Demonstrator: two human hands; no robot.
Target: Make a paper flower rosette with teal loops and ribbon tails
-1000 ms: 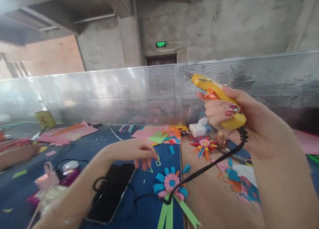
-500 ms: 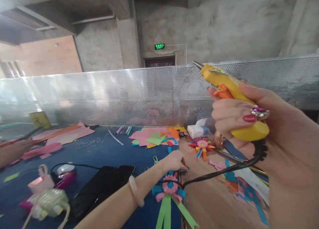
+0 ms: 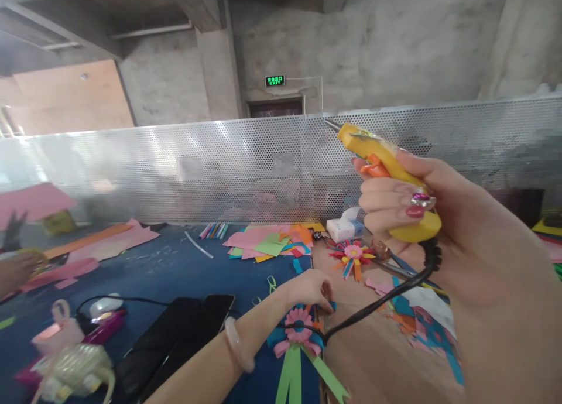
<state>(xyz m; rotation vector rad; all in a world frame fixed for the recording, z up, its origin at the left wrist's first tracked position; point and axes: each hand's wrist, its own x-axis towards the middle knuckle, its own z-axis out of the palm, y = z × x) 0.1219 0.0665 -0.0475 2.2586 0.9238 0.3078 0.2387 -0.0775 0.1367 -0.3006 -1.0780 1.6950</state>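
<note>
In my right hand (image 3: 395, 199) is a yellow hot glue gun (image 3: 377, 152), raised with its metal nozzle pointing up and to the left. My fingers wrap its handle by the orange trigger, and its black cord hangs down across the table. Lower down, my left hand (image 3: 307, 290) is closed in a pinch on a small blue strip (image 3: 332, 305). Just below that hand lies a rosette with a pink flower centre (image 3: 299, 325), blue and pink loops and green tails (image 3: 290, 372). The cord passes over this rosette.
A second rosette (image 3: 353, 253) lies on cardboard (image 3: 351, 345) by a tissue box (image 3: 345, 228). Coloured sheets (image 3: 272, 243), markers (image 3: 213, 231), paper scraps (image 3: 421, 328), a black phone (image 3: 175, 345) and a power strip (image 3: 74, 369) surround the hands. Another person's hand (image 3: 21, 269) holds scissors at left.
My right hand and the glue gun have shifted left and slightly down in view. More of the blue strip shows at my left fingertips. At left, the other person has raised a pink sheet.
</note>
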